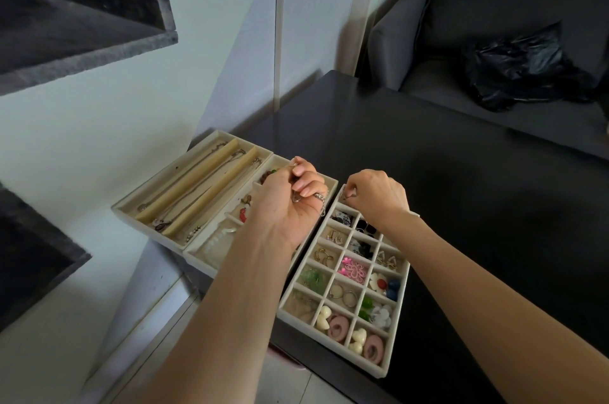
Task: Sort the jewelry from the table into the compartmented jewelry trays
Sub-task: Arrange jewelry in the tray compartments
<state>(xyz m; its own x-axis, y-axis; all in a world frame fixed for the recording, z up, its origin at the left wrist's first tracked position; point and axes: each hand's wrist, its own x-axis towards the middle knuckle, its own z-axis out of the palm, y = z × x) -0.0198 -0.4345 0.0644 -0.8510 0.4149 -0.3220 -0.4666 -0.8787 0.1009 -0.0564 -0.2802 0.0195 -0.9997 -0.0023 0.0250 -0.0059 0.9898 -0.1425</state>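
Three beige jewelry trays lie side by side on the black table (461,206). The grid tray (393,356) on the right holds earrings in many small cells. The middle tray (194,255) holds beads and a white bracelet. The long-slot tray (155,187) on the left holds necklaces. My left hand (290,202) hovers over the middle tray, fingers curled around small silver jewelry (321,201) that dangles from it. My right hand (375,196) pinches a tiny dark piece (346,196) over the far cells of the grid tray.
A grey sofa (494,41) with a black plastic bag (520,67) stands behind the table. A white wall and dark wall panels (82,8) are to the left. The trays sit at the table's left edge, above a pale floor (158,304).
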